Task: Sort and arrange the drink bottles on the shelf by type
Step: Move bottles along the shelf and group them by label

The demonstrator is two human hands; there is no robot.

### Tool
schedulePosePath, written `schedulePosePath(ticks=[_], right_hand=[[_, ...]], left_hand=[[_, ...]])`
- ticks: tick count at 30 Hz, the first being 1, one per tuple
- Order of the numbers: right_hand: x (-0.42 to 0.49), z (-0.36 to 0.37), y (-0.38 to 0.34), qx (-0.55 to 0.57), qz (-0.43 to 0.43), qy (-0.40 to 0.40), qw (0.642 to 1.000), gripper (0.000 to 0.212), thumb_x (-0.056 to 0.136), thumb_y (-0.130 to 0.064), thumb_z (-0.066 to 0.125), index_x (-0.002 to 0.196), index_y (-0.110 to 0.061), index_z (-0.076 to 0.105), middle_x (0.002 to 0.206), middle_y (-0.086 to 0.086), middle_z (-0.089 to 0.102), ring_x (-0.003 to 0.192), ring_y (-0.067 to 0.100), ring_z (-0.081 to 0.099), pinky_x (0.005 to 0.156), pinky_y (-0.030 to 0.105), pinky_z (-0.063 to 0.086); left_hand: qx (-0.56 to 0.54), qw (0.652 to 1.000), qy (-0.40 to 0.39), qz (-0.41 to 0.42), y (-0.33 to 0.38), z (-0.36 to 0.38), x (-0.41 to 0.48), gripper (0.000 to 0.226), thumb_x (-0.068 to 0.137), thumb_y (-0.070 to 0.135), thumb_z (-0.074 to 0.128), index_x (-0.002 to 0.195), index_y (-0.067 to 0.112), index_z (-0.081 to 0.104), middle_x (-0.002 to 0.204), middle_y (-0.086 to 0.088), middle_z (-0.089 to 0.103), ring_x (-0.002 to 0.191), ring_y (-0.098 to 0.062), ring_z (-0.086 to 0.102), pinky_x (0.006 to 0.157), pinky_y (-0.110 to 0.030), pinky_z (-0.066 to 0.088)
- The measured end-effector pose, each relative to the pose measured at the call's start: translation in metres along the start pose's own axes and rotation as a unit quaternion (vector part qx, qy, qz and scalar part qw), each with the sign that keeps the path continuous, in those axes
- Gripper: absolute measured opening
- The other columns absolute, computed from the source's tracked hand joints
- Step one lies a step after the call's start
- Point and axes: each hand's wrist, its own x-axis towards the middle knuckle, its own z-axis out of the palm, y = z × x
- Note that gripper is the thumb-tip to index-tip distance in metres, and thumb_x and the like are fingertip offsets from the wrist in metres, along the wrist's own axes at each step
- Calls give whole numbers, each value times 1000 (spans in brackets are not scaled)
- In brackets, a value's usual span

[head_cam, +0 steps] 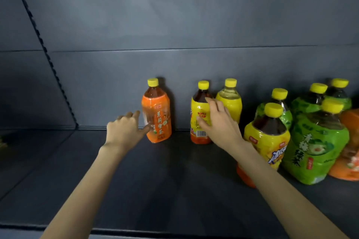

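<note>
Dark shelf [155, 190]; all bottles upright with yellow caps. The orange-label tea bottle [158, 116] stands alone near the back panel. The left hand [124, 132] is beside it with fingers loose, thumb tip touching its lower left side, no grip. The right hand [219, 124] is spread against the yellow-label bottle [199, 106], fingers straight, not clasping. A pale yellow bottle [231, 103] stands just beside it. Green-label bottles [318, 141] are clustered at right.

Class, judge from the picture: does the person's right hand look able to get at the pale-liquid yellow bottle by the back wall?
Probably yes. The right hand is beside the pale-liquid yellow bottle, with nothing between them; the dark-tea yellow bottle stands just left.
</note>
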Motion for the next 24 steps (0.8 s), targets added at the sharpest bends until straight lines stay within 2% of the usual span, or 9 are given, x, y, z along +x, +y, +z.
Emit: schedulePosePath(ticks=[5,7,10,11,13,15,19,22,24], right_hand=[[38,18,-10,-12,21,43,999,71,94,-42,50,149,-19,14,149,7,26,134,29,31,99,42,38],[47,26,-12,-35,38,57,997,76,93,-45,51,150,-21,8,149,10,28,134,31,33,102,42,35],[54,38,-12,-95,45,86,991,88,85,-47,61,152,-20,10,138,15,44,122,33,48,93,41,40],[55,43,-11,-112,39,107,987,92,79,-47,69,151,-19,18,130,17,51,113,34,55,86,41,44],[56,51,-6,-124,32,156,979,98,66,-46,80,147,-17,32,117,18,60,98,34,62,75,39,48],[56,55,-3,-120,22,184,975,101,62,-47,82,145,-18,33,116,18,61,96,34,63,73,39,49],[55,58,-3,-87,10,199,976,101,63,-44,81,144,-23,25,121,17,59,99,36,60,76,43,48],[53,58,-4,-22,-6,164,986,99,68,-38,79,147,-27,19,131,15,52,109,36,52,86,47,45],[52,54,-3,44,-17,122,991,99,72,-33,78,150,-29,16,138,12,45,117,32,44,95,43,41]], left_hand=[[-17,1000,-21,3,4,15,46,67,89,63,42,133,13,37,129,-8,54,117,-30,52,73,-36,40],[-37,999,-21,0,7,21,57,69,87,63,47,130,10,37,129,-9,54,116,-31,53,77,-39,43],[-156,987,-19,-12,9,32,68,78,79,65,57,130,10,32,125,-11,57,111,-32,57,84,-44,46],[-238,971,-32,-16,10,36,71,79,78,61,62,131,12,30,126,-10,56,111,-32,57,86,-45,47],[-421,904,-71,-21,9,44,74,83,77,46,71,136,15,22,133,-10,51,116,-31,55,90,-46,49],[-522,849,-75,-28,10,50,71,89,75,36,76,139,18,18,137,-9,47,119,-30,53,93,-47,50],[-557,828,-52,-34,9,58,65,96,68,39,79,140,25,18,136,-6,49,118,-28,54,94,-50,49],[-579,813,-51,-33,6,59,58,94,69,34,80,140,27,19,130,0,50,114,-23,54,93,-47,50],[-585,809,-49,-23,3,57,51,92,70,30,80,140,28,20,122,5,50,109,-18,54,91,-42,50]])
